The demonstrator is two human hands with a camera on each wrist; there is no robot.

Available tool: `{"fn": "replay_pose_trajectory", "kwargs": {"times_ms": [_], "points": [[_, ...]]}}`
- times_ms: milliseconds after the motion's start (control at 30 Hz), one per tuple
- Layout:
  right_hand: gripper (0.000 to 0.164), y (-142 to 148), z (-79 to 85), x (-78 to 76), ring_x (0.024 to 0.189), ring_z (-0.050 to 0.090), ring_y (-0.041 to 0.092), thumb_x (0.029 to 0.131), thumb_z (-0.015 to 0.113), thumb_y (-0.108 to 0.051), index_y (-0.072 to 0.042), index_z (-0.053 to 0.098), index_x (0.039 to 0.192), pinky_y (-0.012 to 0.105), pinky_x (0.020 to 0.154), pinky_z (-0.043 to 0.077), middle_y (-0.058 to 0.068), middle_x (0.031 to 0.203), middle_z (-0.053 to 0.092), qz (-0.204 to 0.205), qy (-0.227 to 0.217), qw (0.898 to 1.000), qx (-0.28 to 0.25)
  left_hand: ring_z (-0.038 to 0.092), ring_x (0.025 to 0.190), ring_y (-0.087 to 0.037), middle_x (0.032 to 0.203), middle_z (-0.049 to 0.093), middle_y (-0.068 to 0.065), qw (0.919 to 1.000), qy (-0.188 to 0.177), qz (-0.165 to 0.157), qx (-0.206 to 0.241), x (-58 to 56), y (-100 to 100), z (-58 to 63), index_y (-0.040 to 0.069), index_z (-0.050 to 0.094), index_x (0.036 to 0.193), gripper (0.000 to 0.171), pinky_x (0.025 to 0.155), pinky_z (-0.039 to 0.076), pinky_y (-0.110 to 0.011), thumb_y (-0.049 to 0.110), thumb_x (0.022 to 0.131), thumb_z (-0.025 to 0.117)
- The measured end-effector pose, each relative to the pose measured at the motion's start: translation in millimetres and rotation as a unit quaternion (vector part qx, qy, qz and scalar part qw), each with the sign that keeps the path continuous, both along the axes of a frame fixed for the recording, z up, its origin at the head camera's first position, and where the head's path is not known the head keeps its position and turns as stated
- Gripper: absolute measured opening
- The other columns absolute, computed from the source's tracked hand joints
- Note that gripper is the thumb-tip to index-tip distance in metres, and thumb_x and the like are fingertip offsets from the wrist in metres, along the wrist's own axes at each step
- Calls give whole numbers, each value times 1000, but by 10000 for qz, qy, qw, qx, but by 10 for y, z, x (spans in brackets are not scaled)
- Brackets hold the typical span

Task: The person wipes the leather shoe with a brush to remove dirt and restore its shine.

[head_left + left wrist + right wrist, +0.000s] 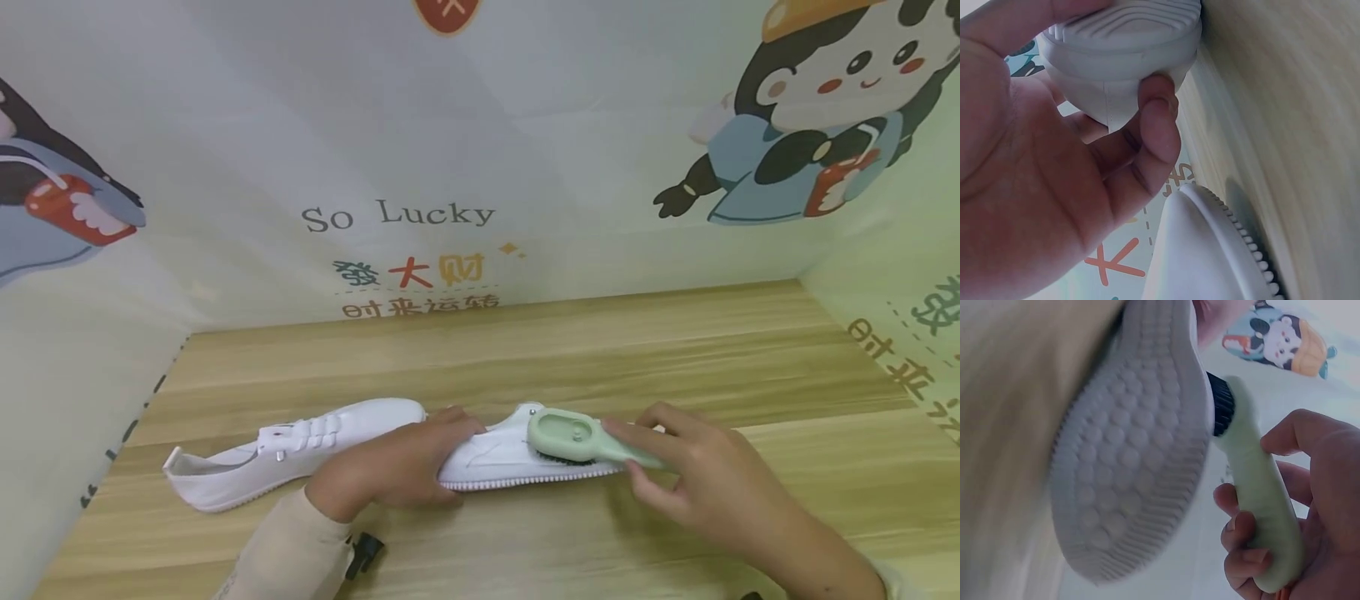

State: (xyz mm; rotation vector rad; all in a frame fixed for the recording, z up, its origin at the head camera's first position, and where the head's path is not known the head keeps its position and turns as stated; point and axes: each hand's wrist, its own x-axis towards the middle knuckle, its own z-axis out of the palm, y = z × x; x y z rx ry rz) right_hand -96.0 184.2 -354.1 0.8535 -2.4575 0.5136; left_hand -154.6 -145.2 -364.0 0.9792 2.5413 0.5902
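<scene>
A white shoe (pixel 495 454) is gripped at its heel end by my left hand (pixel 408 458). In the left wrist view, the fingers curl round the white heel (pixel 1122 75), thumb on the far side. My right hand (pixel 690 467) holds a light green brush (pixel 566 433) by its handle. Its dark bristles (pixel 1221 403) lie against the side of the shoe's upper. The shoe's studded white sole (pixel 1129 450) faces the right wrist camera. To the left, a second white shoe (pixel 300 450) with laces rests upright on the wooden table, its toe close to my left hand.
The wood-grain table (pixel 637 350) is bordered by pale printed cloth walls (pixel 585 167) at the back and both sides. A small black object (pixel 365 556) shows beside my left sleeve (pixel 288 546).
</scene>
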Motion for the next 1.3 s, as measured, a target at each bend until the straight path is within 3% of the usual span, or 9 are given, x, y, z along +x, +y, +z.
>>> {"fn": "replay_pose_trajectory", "kwargs": {"times_ms": [133,500,833,1100,1300], "points": [[44,-25,-12,16,60,40,-8,75,77,-17,-23,74,118,13,51,36,-8,95,65,-127,-100,9998,132,57,109,-16,124,54,0,10000,73,25,-19,7,6,-14,14,53,135,65,99,48,-39,12,76,80],[31,83,76,10,63,48,3,80,70,-21,-20,72,111,20,52,39,-1,102,71,-1034,-1201,9863,458,58,108,-16,124,54,1,9999,88,85,-76,13,11,-41,14,52,135,65,98,49,-39,15,76,80],[23,65,44,-15,78,61,8,97,63,-38,-23,68,114,32,63,49,-2,107,70,-998,-1404,9838,502,58,108,-16,123,54,1,9998,126,130,-74,3,9,-31,16,52,135,66,97,49,-40,15,75,79],[25,-7,19,7,81,61,6,96,66,-34,-22,69,118,31,66,51,-6,102,69,-708,-1093,9902,513,57,107,-15,122,54,2,9999,115,57,-18,-4,1,-54,16,52,134,65,97,49,-39,14,75,78],[23,51,72,-1,79,60,7,97,64,-37,-23,67,115,31,63,49,-2,112,70,-892,-1483,9837,478,58,106,-16,123,54,1,9998,92,125,-77,-5,3,-51,16,52,136,67,97,49,-40,15,75,79]]}}
